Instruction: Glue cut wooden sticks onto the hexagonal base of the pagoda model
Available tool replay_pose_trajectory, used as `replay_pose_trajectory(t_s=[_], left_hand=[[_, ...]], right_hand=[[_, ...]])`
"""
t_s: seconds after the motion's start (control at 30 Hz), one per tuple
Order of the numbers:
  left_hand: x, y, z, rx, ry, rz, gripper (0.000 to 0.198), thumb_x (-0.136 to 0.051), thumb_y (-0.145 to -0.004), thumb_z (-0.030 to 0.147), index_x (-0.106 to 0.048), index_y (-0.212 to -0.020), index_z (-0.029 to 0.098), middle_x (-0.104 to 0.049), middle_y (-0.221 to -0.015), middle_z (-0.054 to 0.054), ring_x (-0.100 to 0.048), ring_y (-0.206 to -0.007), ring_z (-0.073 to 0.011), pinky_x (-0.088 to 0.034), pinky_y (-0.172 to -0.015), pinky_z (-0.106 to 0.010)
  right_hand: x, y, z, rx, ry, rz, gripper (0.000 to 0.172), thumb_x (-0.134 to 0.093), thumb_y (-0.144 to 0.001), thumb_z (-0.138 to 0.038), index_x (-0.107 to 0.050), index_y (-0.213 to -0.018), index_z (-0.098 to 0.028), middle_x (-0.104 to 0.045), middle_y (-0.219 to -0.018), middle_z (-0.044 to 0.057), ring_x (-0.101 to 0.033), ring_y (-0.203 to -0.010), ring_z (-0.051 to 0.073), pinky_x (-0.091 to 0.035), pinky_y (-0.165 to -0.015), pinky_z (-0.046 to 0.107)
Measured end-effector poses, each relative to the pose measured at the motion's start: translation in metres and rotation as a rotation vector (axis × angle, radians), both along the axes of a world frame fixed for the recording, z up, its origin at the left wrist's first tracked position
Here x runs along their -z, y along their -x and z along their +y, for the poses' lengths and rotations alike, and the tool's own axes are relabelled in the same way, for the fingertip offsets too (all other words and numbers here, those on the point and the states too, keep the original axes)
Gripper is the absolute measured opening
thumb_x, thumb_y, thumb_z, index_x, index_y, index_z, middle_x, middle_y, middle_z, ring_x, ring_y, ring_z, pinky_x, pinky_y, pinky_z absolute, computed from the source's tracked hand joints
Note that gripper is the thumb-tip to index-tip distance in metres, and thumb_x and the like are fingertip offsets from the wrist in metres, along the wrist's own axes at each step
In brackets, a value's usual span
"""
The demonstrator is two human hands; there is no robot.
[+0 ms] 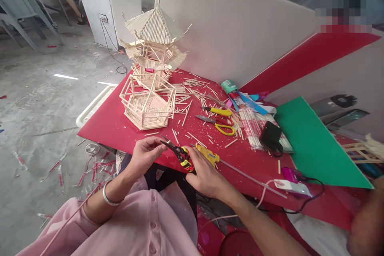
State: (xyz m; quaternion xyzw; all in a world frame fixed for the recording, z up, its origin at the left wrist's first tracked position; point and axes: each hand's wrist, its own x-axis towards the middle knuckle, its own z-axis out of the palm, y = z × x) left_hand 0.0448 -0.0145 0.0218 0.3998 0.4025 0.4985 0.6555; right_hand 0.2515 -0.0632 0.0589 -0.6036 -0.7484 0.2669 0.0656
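Right hand [205, 174] curled round pliers [181, 154]; left hand [147, 153] pinched beside the nose, presumably steadying something too small to identify.

So the table [102, 128] is done up in flat red, while the tower [159, 26] and frame [154, 114] are seen in pale straw, the tower's roof ribbed with stripes. The pliers [183, 157] are split between black and bright yellow, with some red thrown in. Red and yellow are shared out on the scissors' [216, 121] handles too. The glue gun [208, 154] is coloured yellow, the shirt [135, 220] is done in soft pink, and the board [312, 144] is finished in solid green.
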Motion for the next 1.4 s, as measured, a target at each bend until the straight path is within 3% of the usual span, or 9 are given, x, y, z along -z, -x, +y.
replay_pose_trajectory(t_s=[0.13, 0.27, 0.6, 0.83, 1.03, 1.23, 1.4], left_hand=[[-0.002, 0.001, -0.001, -0.012, -0.081, 0.067, 0.019, -0.082, -0.069, 0.034, -0.078, -0.077, 0.017, -0.073, -0.077, -0.007, -0.064, -0.070, -0.0171, -0.052, -0.068, -0.028], [0.000, 0.002, -0.002, -0.033, -0.122, 0.066, 0.018, -0.078, -0.075, 0.035, -0.078, -0.079, 0.018, -0.073, -0.078, -0.006, -0.063, -0.070, -0.0163, -0.051, -0.068, -0.026], [-0.005, 0.004, -0.002, 0.012, -0.213, 0.094, 0.016, -0.077, -0.078, 0.033, -0.078, -0.081, 0.017, -0.073, -0.081, -0.008, -0.065, -0.076, -0.0192, -0.052, -0.074, -0.030], [-0.009, 0.004, -0.003, -0.011, -0.232, 0.137, 0.016, -0.077, -0.077, 0.033, -0.078, -0.078, 0.017, -0.072, -0.075, -0.008, -0.064, -0.070, -0.0189, -0.052, -0.064, -0.027], [-0.010, 0.006, -0.003, -0.029, -0.301, 0.204, 0.013, -0.073, -0.078, 0.028, -0.078, -0.078, 0.016, -0.071, -0.071, -0.006, -0.061, -0.065, -0.0156, -0.049, -0.059, -0.025], [-0.008, 0.007, -0.005, -0.060, -0.307, 0.243, 0.014, -0.073, -0.077, 0.027, -0.074, -0.069, 0.015, -0.067, -0.063, -0.005, -0.057, -0.059, -0.0138, -0.045, -0.055, -0.023], [-0.009, 0.004, -0.008, -0.096, -0.352, 0.286, 0.015, -0.072, -0.078, 0.026, -0.073, -0.068, 0.016, -0.064, -0.061, -0.002, -0.054, -0.057, -0.0118, -0.043, -0.055, -0.022]], right_hand=[[0.005, 0.001, -0.003, 0.045, -0.130, -0.057, 0.071, -0.053, -0.069, -0.020, -0.039, -0.139, -0.014, -0.053, -0.129, 0.018, -0.050, -0.124, 0.034, -0.040, -0.108, 0.053], [0.011, 0.004, -0.004, 0.015, -0.175, 0.004, 0.068, -0.053, -0.073, -0.021, -0.037, -0.139, -0.017, -0.056, -0.125, 0.015, -0.053, -0.120, 0.032, -0.045, -0.103, 0.049], [0.008, 0.005, -0.004, 0.023, -0.110, 0.060, 0.066, -0.053, -0.066, -0.017, -0.041, -0.131, -0.019, -0.056, -0.122, 0.013, -0.053, -0.118, 0.030, -0.046, -0.100, 0.046], [0.002, 0.010, -0.006, 0.029, -0.125, 0.020, 0.059, -0.054, -0.067, -0.018, -0.043, -0.124, -0.021, -0.057, -0.117, 0.011, -0.054, -0.113, 0.029, -0.046, -0.096, 0.044], [0.004, 0.012, -0.006, -0.001, -0.190, 0.007, 0.064, -0.053, -0.067, -0.019, -0.037, -0.129, -0.019, -0.055, -0.116, 0.011, -0.053, -0.112, 0.029, -0.044, -0.095, 0.044], [0.001, 0.014, -0.006, 0.026, -0.117, -0.026, 0.033, -0.051, -0.065, -0.020, -0.039, -0.096, -0.023, -0.055, -0.088, 0.004, -0.055, -0.084, 0.024, -0.043, -0.073, 0.035], [0.000, 0.016, -0.009, 0.066, -0.096, 0.011, 0.032, -0.051, -0.064, -0.021, -0.034, -0.090, -0.024, -0.052, -0.079, 0.001, -0.052, -0.072, 0.020, -0.038, -0.065, 0.030]])
